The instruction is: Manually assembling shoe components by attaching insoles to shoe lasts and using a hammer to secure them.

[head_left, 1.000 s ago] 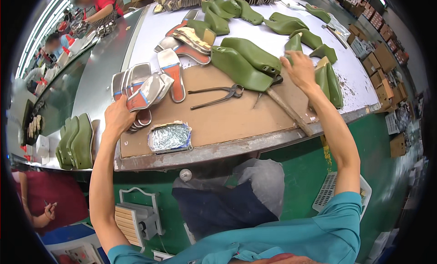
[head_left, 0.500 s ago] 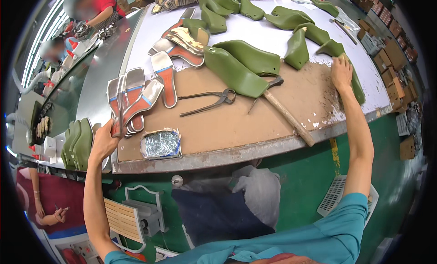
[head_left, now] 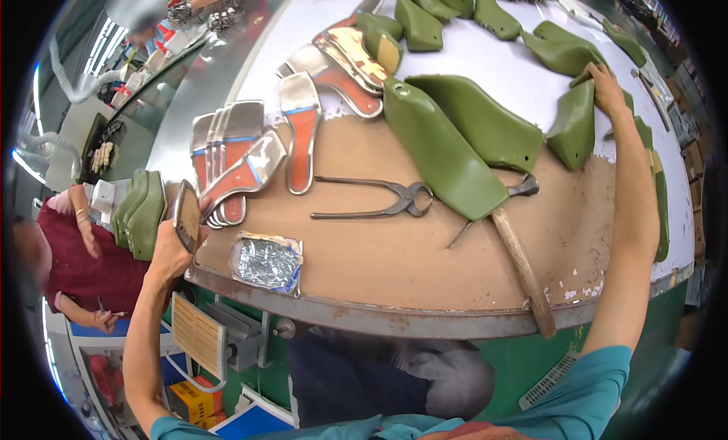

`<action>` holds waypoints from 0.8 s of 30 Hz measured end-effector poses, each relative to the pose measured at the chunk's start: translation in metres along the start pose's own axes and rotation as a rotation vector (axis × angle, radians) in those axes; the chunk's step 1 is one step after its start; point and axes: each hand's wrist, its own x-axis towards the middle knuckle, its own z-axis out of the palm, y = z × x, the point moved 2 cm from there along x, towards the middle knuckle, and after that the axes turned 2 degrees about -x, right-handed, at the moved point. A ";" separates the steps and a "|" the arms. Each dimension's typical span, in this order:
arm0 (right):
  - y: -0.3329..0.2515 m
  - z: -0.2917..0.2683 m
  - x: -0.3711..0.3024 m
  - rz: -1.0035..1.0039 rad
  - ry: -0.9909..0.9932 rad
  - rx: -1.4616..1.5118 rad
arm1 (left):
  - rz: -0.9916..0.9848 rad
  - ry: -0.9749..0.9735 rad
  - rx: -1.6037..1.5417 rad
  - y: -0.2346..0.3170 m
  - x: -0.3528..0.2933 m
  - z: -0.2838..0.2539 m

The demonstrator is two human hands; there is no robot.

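My left hand [head_left: 176, 247] is closed on an insole [head_left: 186, 215], seen nearly edge-on and raised at the left table edge. Beside it, several orange insoles [head_left: 239, 184] with silvery ends and blue stripes lie overlapped in a pile. My right hand [head_left: 605, 90] reaches far right, its fingers curled round the upper end of a green shoe last [head_left: 572, 125]. Two larger-looking green lasts [head_left: 447, 148] lie mid-table, near the head of a wooden-handled hammer [head_left: 523, 269]. Pincers [head_left: 379, 200] lie to their left, handles apart. A small box of nails [head_left: 267, 263] sits near the front edge.
More green lasts [head_left: 421, 19] stand along the back. Further lasts [head_left: 140, 212] are grouped left of the table. A person in dark red [head_left: 98, 250] is at the left, and another person's hands work at the back left. The hammer handle overhangs the front edge.
The view has shifted. My left hand has drawn an insole away from the pile and turned it. My right hand has moved from the far-right last to the upright last left of it.
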 end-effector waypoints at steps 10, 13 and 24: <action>-0.053 -0.033 -0.066 -0.287 0.192 0.086 | 0.139 0.116 0.017 -0.013 -0.008 0.005; -0.080 -0.046 -0.096 -0.301 0.230 0.067 | 0.108 0.173 0.038 -0.007 -0.009 0.007; -0.132 -0.113 -0.075 -0.230 -0.101 0.126 | 0.131 0.022 0.002 -0.008 -0.011 -0.008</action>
